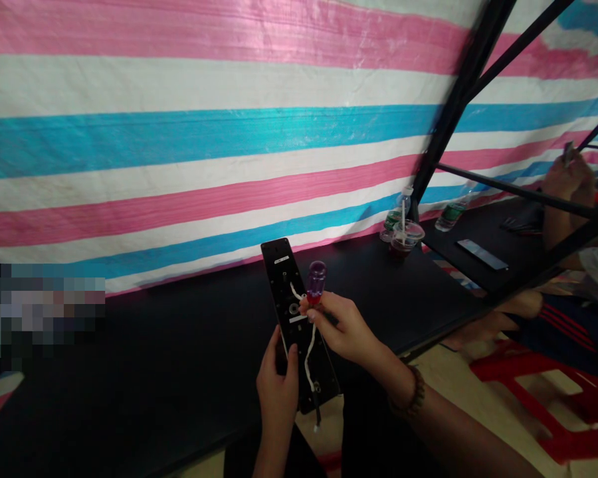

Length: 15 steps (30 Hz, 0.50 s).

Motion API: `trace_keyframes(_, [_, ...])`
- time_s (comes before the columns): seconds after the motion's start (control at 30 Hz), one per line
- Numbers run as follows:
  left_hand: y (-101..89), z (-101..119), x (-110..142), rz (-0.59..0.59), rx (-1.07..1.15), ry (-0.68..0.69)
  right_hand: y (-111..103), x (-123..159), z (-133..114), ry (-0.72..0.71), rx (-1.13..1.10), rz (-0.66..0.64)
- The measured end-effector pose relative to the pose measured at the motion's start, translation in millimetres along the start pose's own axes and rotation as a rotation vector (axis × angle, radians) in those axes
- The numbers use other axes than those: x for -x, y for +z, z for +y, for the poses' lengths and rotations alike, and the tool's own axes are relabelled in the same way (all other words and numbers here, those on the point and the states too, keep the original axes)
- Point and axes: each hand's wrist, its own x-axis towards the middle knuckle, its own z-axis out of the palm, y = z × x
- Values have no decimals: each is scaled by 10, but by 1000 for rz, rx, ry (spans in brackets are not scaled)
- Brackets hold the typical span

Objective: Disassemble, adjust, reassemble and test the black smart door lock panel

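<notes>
Here's the panel [300, 334], slanting across the worktop [129, 378], lower end out past the near edge. The left hand [280, 375] clasps its left side, thumb on the face; the right hand [347, 326] has a narrow grip, pinching the driver [317, 277], purple handle up, tip hidden behind the fingers. Watch that overhang! If the left grip slackens, the panel could tip off the edge. And the cable [307, 362] trails down the face, its tail dangling: a snag might tug it, a slip of the driver might nick it. The cup [406, 239], well apart by the far edge, looks safe.
</notes>
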Motion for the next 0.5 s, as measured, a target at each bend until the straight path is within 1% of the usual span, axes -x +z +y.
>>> trace_keyframes(0.07, [1, -4, 4, 4, -5, 8, 39, 22, 31, 41, -17, 64])
trace_keyframes(0.13, [3, 19, -7, 19, -22, 51, 66, 42, 55, 87, -42, 118])
trace_keyframes(0.17, [5, 45, -25, 34, -40, 84, 69, 47, 60, 94, -47, 122])
trace_keyframes(0.23, [11, 124, -96, 70, -96, 161, 50, 50, 57, 71, -37, 77])
trace_keyframes(0.33, [23, 270, -296, 93, -237, 306, 2, 41, 40, 37, -44, -2])
trace_keyframes(0.37, [25, 315, -378, 86, -299, 368, -8, 38, 37, 34, -45, -10])
trace_keyframes(0.43, [22, 390, -539, 16, -425, 487, -8, 37, 42, 20, -26, -5])
trace_keyframes(0.5, [5, 451, -672, -53, -532, 551, 15, 44, 60, 25, -6, 26])
